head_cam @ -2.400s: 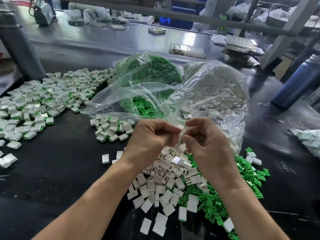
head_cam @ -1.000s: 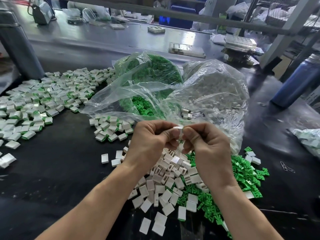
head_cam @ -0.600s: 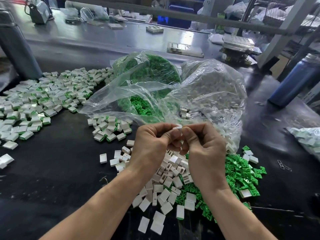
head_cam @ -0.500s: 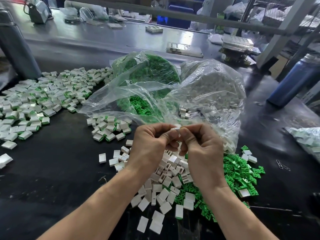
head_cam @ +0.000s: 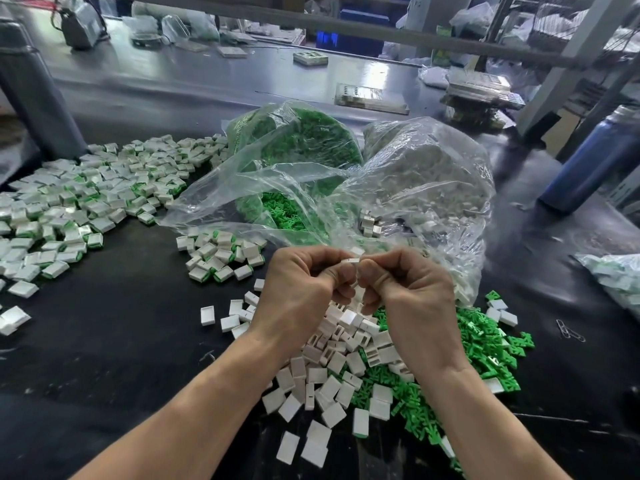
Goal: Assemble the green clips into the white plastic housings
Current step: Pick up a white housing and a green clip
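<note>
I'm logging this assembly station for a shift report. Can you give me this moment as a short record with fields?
left hand: pinches housing
right hand: pinches the same housing
loose housings: pile under the hands
loose clips: pile to the right
finished pieces: spread at left
bags: two, clear, behind the hands
table: black

Left hand and right hand pinch one white housing between them.

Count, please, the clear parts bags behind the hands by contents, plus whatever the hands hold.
Bag of green clips: 1
Bag of white housings: 1
White housing pinched between left hand and right hand: 1
Total: 3
</note>
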Motion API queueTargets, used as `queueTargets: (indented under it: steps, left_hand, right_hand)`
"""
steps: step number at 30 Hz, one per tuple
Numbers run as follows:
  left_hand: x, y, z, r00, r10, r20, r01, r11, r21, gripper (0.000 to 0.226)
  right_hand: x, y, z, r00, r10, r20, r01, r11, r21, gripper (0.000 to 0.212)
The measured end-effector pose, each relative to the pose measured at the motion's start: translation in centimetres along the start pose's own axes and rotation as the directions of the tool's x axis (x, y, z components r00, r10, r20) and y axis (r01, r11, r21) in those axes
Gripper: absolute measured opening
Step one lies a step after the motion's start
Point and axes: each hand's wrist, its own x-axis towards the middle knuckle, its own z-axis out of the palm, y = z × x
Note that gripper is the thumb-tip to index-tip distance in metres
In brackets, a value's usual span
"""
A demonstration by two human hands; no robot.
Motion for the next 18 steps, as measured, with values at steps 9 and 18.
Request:
queueTargets:
  steps: [9, 18]
  left_hand:
    - [0.6, 0.1, 0.2, 0.998, 0.002, 0.058, 0.0, 0.999, -0.043, 0.002]
    - [0.1, 0.2, 1.3, 0.982, 0.051, 0.18, -0.05, 0.999, -0.007, 0.006]
  right_hand:
    - [0.9, -0.3, -0.7, 0.992, 0.121, -0.036, -0.111, 0.971, 0.211, 0.032]
    - [0.9, 0.1, 0.4, 0.93, 0.368, 0.012, -0.363, 0.91, 0.199, 0.06]
